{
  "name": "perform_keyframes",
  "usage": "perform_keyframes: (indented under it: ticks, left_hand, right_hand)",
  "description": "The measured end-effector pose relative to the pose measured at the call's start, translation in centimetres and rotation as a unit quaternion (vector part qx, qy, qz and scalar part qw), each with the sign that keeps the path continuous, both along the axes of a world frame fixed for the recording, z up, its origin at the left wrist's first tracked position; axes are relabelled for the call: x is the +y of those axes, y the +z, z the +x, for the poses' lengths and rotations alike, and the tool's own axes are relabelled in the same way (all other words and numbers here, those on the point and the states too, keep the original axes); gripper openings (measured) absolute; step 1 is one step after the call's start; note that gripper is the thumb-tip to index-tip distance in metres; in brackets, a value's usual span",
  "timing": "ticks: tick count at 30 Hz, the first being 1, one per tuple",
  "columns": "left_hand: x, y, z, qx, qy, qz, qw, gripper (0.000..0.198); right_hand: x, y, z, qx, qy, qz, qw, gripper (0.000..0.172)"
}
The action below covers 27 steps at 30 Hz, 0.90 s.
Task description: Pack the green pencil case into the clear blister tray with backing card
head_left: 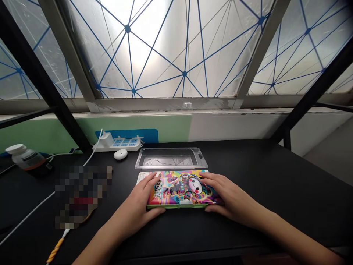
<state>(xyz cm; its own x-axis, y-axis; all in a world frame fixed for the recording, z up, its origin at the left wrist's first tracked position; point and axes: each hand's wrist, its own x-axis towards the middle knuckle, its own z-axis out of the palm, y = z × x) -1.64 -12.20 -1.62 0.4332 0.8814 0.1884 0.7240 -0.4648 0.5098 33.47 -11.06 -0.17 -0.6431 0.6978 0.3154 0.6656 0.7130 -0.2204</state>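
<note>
A flat, brightly printed pencil case (179, 189) with a cartoon pattern and a green lower edge lies on the black desk in front of me. My left hand (143, 200) grips its left end, fingers over the top and thumb along the front edge. On the right end, my right hand (223, 197) has the same hold, its thumb near the front right corner. A white printed strip (142, 176) shows at the case's back left corner. Just behind the case lies a clear plastic packaging shell (171, 158) with a hang hole at its right end.
A white power strip (118, 143) with a plugged-in charger stands by the wall, a white oval case (120, 154) before it. On the left are a bottle (27, 158), a blurred-out object (82, 195) and a white cable (30, 213). Black frame bars (49, 81) slope at both sides.
</note>
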Motion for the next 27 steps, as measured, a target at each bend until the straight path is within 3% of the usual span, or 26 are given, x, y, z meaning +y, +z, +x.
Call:
perform_keyframes:
  ticks: [4, 8, 13, 16, 19, 22, 24, 27]
  left_hand:
    - [-0.2, 0.3, 0.1, -0.073, 0.039, -0.058, 0.995, 0.097]
    - [-0.6, 0.8, 0.6, -0.101, 0.064, -0.07, 0.99, 0.109]
    - [-0.8, 0.8, 0.9, -0.101, 0.076, -0.069, 0.99, 0.124]
    - [-0.7, 0.8, 0.6, -0.096, 0.089, -0.075, 0.989, 0.124]
    - [-0.5, 0.9, 0.5, -0.113, 0.1, -0.078, 0.985, 0.12]
    - [-0.5, 1.1, 0.6, -0.109, 0.114, -0.079, 0.984, 0.102]
    - [-0.4, 1.4, 0.7, -0.091, 0.12, -0.083, 0.985, 0.077]
    - [-0.4, 1.7, 0.6, -0.077, 0.118, -0.079, 0.987, 0.051]
  right_hand:
    - [0.4, 2.2, 0.4, -0.008, -0.013, -0.104, 0.994, 0.064]
    - [2.3, 3.8, 0.0, 0.049, -0.055, -0.201, 0.977, 0.036]
    - [3.7, 1.8, -1.1, 0.189, -0.201, -0.152, 0.949, 0.043]
    - [3.1, 1.0, -0.5, 0.214, -0.149, -0.163, 0.951, 0.037]
    - [2.4, 1.4, 1.4, 0.188, -0.057, -0.221, 0.955, 0.04]
    - [2.0, 1.7, 3.1, 0.127, -0.025, -0.262, 0.957, 0.067]
    - [1.8, 1.4, 3.4, 0.109, -0.03, -0.244, 0.963, 0.079]
    - [1.5, 0.4, 2.6, 0.113, -0.06, -0.163, 0.978, 0.067]
